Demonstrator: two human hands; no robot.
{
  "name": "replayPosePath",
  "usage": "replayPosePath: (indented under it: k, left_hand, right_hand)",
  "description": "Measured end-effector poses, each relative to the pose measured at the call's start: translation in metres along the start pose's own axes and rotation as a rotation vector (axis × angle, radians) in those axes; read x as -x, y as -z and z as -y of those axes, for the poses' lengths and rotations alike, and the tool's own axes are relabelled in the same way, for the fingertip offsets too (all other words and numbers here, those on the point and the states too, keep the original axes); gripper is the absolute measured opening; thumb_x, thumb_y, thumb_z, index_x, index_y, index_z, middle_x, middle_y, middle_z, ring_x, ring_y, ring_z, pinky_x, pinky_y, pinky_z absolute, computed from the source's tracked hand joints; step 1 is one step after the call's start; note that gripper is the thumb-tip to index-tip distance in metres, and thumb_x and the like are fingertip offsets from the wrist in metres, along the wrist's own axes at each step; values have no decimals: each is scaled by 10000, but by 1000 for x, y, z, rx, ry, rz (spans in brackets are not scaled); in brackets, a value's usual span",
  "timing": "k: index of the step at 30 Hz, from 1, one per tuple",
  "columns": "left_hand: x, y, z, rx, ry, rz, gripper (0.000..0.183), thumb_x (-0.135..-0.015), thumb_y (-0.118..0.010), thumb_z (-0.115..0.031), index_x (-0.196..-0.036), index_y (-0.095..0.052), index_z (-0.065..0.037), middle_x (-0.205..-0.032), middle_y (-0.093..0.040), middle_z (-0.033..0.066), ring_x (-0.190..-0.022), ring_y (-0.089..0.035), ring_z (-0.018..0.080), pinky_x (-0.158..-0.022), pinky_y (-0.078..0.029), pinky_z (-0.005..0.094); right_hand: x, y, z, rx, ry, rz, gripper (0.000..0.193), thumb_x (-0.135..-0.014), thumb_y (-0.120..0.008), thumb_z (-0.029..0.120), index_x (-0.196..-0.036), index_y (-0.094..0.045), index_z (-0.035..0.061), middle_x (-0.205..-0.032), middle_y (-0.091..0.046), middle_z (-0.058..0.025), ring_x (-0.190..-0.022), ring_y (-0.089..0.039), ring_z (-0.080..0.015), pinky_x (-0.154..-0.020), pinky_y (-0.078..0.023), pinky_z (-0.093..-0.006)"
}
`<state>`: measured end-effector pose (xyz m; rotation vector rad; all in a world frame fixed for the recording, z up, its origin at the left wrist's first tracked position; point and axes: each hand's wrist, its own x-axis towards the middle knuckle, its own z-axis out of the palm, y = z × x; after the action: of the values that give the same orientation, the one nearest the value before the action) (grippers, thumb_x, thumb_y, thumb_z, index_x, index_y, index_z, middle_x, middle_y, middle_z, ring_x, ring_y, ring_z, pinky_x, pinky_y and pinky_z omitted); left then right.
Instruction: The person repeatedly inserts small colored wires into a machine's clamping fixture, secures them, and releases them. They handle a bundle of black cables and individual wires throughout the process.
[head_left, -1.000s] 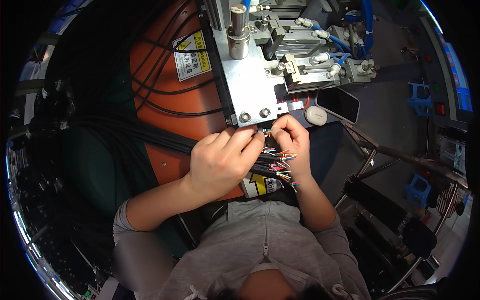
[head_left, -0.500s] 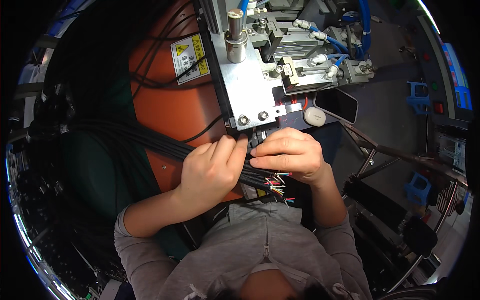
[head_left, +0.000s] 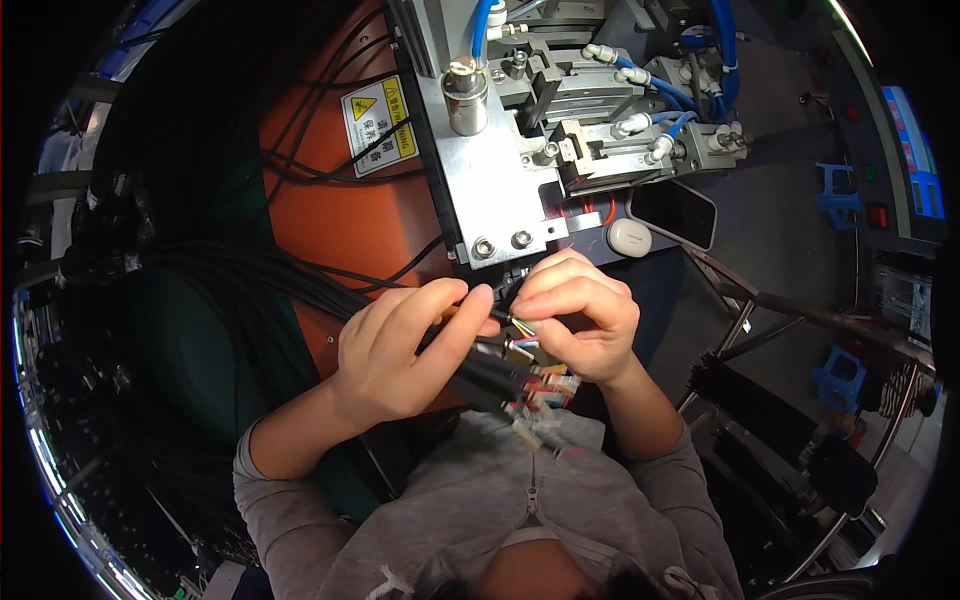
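Observation:
A black cable (head_left: 503, 317) runs out of my left hand (head_left: 395, 350), whose fingers are closed round it just below the metal fixture. Its stripped end fans into thin coloured wires (head_left: 524, 328). At those wires my right hand (head_left: 585, 315) is bent into a pinch, thumb and fingertips on either side of them. A bundle of other black cables (head_left: 490, 378) hangs under my left hand; its bare coloured wire ends (head_left: 545, 395) are smeared by motion in front of my lap. A small dark part (head_left: 512, 278) under the fixture's lower edge is half hidden by my right fingers.
The bright metal fixture (head_left: 490, 190) with bolts stands just beyond my hands, pneumatic cylinders (head_left: 620, 155) and blue hoses (head_left: 730, 50) to its right. A white round case (head_left: 629, 238) and a phone (head_left: 675, 215) lie beside it. An orange surface (head_left: 340, 225) carries loose cables and a warning label (head_left: 380, 125).
Both hands have drawn slightly down from the fixture. One cable's coloured wires now show between them. The cable bundle has swung down toward my lap, and the left hand has shifted left.

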<state>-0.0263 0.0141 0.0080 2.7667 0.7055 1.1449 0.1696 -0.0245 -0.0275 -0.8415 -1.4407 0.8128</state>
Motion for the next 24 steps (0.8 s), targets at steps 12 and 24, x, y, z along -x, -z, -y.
replayPosePath:
  k: [12, 24]
  left_hand:
    - [-10, -7, -15, 108, 25, -4, 164, -791, -682, -119, -893, -657, 8, -659, -545, 17, -528, -529, 111, -427, -396, 228]
    - [-5, -22, -9, 61, 54, 14, 72, -746, -670, -72, -778, -615, -37, -603, -404, 8, -469, -444, 100, -396, -311, 258]
  right_hand:
    - [7, -4, 20, 414, 221, -121, 265, -660, -728, -21, -920, -688, 12, -870, -656, -82, -743, -594, -220, -657, -475, -304]
    - [3, -14, 18, 291, -66, -273, 159, -663, -767, -40, -760, -651, 8, -733, -647, -86, -670, -591, -194, -643, -458, -295]
